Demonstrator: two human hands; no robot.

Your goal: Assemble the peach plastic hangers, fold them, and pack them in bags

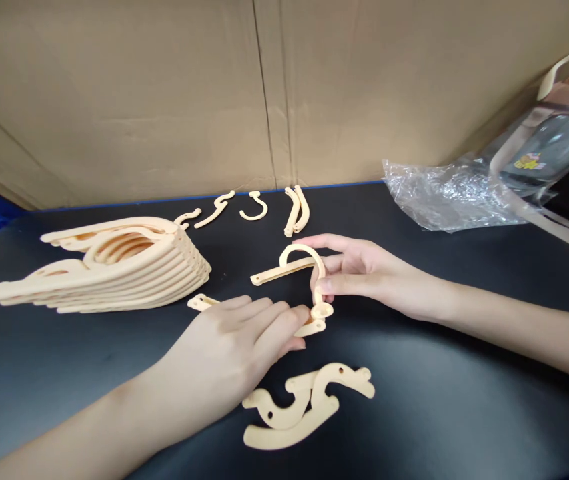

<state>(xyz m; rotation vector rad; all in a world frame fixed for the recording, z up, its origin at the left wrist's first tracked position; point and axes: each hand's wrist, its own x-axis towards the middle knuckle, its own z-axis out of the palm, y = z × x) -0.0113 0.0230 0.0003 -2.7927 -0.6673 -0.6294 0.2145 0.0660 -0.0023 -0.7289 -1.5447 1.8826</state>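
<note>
A cream-coloured, curved plastic hook point(321, 267) stands above the middle of the table, its rounded top arching toward the far side and its lower end meeting the end of a slim cream plastic arm point(317, 327). The right hand point(359, 270) grips the hook's stem between thumb and fingers. The left hand point(244, 340), palm down, is closed around the slim arm and covers most of it. A straight, narrow cream plastic bar point(274, 273) reaches out leftward from behind the hook; whether it is joined there cannot be told. Just in front of the hands lies a loose group of flat, curved cream plastic pieces point(289, 437), some overlapping. To the left rests a neat stack of wing-shaped cream plastic frames point(184, 267). Beyond the hands, near the far edge, lie a small cream hook point(264, 208), a wavy cream piece point(217, 210) and a pair of bowed cream strips point(297, 210). At the far right, a crumpled clear plastic bag point(444, 197) sits beside a transparent container with a pale strap point(554, 147). Beneath everything is a matte black tabletop point(414, 413), with brown cardboard point(164, 100) standing behind it.
</note>
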